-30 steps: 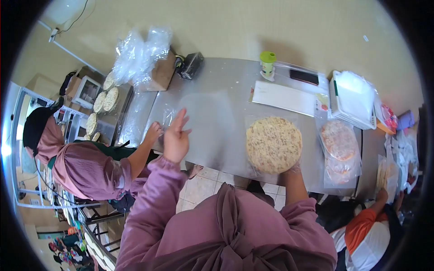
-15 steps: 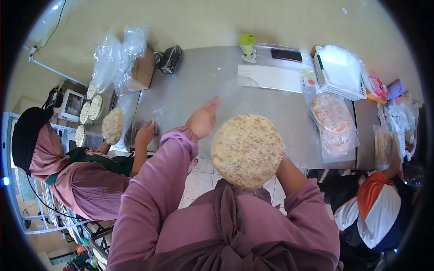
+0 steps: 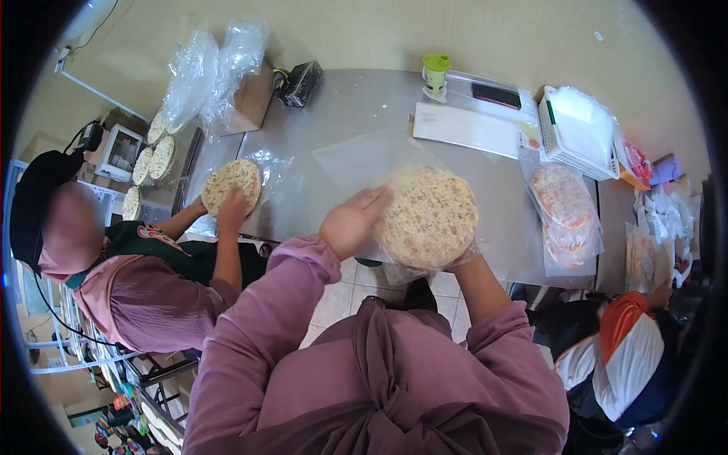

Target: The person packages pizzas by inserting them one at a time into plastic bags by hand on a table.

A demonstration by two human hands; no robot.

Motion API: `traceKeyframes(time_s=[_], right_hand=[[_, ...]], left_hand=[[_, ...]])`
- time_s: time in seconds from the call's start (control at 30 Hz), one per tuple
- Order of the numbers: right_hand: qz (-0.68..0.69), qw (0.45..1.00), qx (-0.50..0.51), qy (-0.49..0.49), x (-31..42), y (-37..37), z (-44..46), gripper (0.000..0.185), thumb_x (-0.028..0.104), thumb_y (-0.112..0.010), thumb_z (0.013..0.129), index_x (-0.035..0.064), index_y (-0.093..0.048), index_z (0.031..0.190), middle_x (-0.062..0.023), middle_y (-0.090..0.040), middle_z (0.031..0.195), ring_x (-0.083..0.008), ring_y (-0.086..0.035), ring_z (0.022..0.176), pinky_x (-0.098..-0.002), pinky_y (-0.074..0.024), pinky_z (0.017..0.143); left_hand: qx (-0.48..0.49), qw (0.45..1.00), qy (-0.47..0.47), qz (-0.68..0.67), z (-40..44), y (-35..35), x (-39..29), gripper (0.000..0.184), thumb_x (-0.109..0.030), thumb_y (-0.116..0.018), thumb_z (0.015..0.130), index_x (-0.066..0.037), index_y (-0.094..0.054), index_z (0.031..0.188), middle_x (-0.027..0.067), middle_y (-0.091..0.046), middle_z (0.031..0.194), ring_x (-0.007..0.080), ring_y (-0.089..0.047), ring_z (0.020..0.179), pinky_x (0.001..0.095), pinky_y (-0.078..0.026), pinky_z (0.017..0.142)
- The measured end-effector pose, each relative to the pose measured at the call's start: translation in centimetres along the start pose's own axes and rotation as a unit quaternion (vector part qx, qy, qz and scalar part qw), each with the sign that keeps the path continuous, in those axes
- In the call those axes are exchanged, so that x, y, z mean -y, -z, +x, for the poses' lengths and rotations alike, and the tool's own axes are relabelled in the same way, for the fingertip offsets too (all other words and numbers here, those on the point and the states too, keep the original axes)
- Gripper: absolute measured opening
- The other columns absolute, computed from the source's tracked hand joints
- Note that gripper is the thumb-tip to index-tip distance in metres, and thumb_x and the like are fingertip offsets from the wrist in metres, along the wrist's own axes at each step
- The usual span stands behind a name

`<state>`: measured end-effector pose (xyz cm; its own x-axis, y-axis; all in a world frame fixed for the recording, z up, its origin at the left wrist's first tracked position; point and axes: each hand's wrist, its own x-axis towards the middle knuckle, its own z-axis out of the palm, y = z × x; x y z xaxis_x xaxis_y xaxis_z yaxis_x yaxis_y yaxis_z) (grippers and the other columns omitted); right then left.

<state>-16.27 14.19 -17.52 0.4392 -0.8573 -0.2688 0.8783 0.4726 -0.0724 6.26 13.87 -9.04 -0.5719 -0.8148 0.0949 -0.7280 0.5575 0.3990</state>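
A round pizza [image 3: 428, 220] with pale shredded topping lies in a clear plastic bag [image 3: 353, 161], whose flat end spreads over the steel table. My right hand [image 3: 468, 260] holds the pizza from beneath at its near right edge; most of its fingers are hidden under it. Stretched out and close together, the fingers of my left hand [image 3: 356, 220] rest against the pizza's left edge. On the left, a co-worker's hands hold another topped pizza [image 3: 231, 187] over a clear bag.
Bagged pizzas [image 3: 565, 212] lie to the right, below a white basket [image 3: 580, 140] of plastic sheets. Farther back are a white board [image 3: 464, 129], a phone [image 3: 497, 95] and a green-lidded cup [image 3: 435, 76]. A cardboard box [image 3: 249, 102] stands back left. Another person [image 3: 626, 349] sits right.
The bagged pizza has moved away from my body, toward the table. My left hand has come against its edge. The co-worker's pizza has moved right, over the bag on the table.
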Motion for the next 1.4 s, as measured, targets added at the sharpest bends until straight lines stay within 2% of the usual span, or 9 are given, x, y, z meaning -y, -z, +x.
traceKeyframes(time_s=[0.1,0.17,0.27,0.37,0.77,0.93,1.03,1.27,1.4], right_hand=[[-0.006,0.999,0.011,0.041,-0.3,-0.3,-0.3,0.05,0.039,-0.036,0.089,0.0043,-0.042,0.124,-0.0147,-0.047,0.124,-0.029,-0.049,0.11,-0.0446,-0.0438,0.09],[-0.008,0.998,0.017,0.061,-0.6,-1.0,-0.4,0.05,0.039,-0.035,0.089,0.0045,-0.042,0.124,-0.0148,-0.048,0.123,-0.0294,-0.049,0.11,-0.0448,-0.0438,0.089],[-0.002,0.995,0.034,0.095,-1.0,-1.1,-0.2,0.051,0.041,-0.035,0.089,0.0046,-0.043,0.124,-0.0147,-0.048,0.122,-0.0304,-0.049,0.11,-0.0453,-0.0427,0.09],[0.0,0.989,0.017,0.149,-1.4,-0.9,0.3,0.054,0.045,-0.032,0.089,0.0061,-0.043,0.124,-0.0144,-0.048,0.122,-0.0314,-0.048,0.11,-0.0461,-0.0413,0.091],[0.012,0.975,-0.037,0.221,-2.7,-3.0,2.1,0.061,0.054,-0.026,0.087,0.0082,-0.044,0.123,-0.0128,-0.048,0.123,-0.0323,-0.047,0.111,-0.0455,-0.0385,0.094],[-0.029,0.989,-0.018,0.143,-1.2,-1.4,2.0,0.056,0.041,-0.037,0.08,0.0043,-0.043,0.122,-0.0159,-0.048,0.122,-0.0327,-0.048,0.11,-0.0455,-0.0387,0.093],[-0.028,0.986,-0.039,0.159,-2.0,-1.2,1.9,0.059,0.035,-0.041,0.074,0.0041,-0.041,0.124,-0.0168,-0.048,0.122,-0.0336,-0.048,0.11,-0.0458,-0.038,0.094],[0.003,0.993,0.003,0.119,-3.8,-1.5,2.4,0.058,0.028,-0.043,0.071,0.004,-0.04,0.124,-0.0171,-0.048,0.121,-0.034,-0.047,0.11,-0.046,-0.0376,0.094],[-0.144,0.988,-0.029,0.054,-2.7,0.8,2.2,0.055,0.017,-0.043,0.072,0.0011,-0.038,0.124,-0.0173,-0.048,0.12,-0.0337,-0.047,0.11,-0.0458,-0.0371,0.096]], left_hand=[[-0.09,0.996,0.017,-0.007,-0.5,-1.4,-0.1,0.037,-0.003,-0.048,0.075,-0.007,-0.05,0.112,0.0156,-0.05,0.117,0.0333,-0.048,0.106,0.036,-0.042,0.088],[-0.168,0.979,0.114,-0.035,-0.8,-1.6,-0.1,0.021,-0.01,-0.05,0.075,-0.006,-0.053,0.096,0.0153,-0.055,0.1,0.033,-0.053,0.092,0.0404,-0.045,0.078],[-0.067,0.976,0.195,0.064,-1.2,-1.8,1.0,0.015,-0.017,-0.051,0.075,-0.005,-0.052,0.085,0.0149,-0.055,0.086,0.0335,-0.053,0.082,0.0437,-0.045,0.071],[-0.023,0.985,0.166,0.031,-1.7,-2.6,0.5,0.013,-0.017,-0.049,0.076,-0.005,-0.051,0.078,0.0144,-0.056,0.078,0.0339,-0.054,0.077,0.0444,-0.045,0.068],[-0.027,0.977,0.153,-0.148,-1.4,-5.1,-4.4,0.013,-0.015,-0.05,0.076,-0.002,-0.053,0.074,0.0162,-0.055,0.074,0.0354,-0.054,0.072,0.0422,-0.043,0.063],[-0.004,0.975,0.162,-0.149,-2.1,-5.6,-3.4,0.015,-0.015,-0.05,0.077,-0.001,-0.052,0.072,0.0172,-0.054,0.071,0.0356,-0.054,0.071,0.0417,-0.042,0.061],[-0.029,0.975,0.149,-0.164,-2.1,-6.3,-3.7,0.016,-0.015,-0.05,0.077,-0.001,-0.051,0.071,0.0173,-0.053,0.07,0.0358,-0.053,0.07,0.0418,-0.041,0.061],[-0.034,0.963,0.145,-0.225,-0.6,-5.2,-5.7,0.015,-0.014,-0.051,0.076,0.0,-0.051,0.07,0.0176,-0.053,0.07,0.0352,-0.053,0.068,0.041,-0.041,0.059],[-0.05,0.966,0.143,-0.21,-1.5,-5.2,-4.7,0.014,-0.014,-0.052,0.076,0.0,-0.051,0.071,0.0173,-0.053,0.07,0.035,-0.053,0.068,0.04,-0.042,0.06]])
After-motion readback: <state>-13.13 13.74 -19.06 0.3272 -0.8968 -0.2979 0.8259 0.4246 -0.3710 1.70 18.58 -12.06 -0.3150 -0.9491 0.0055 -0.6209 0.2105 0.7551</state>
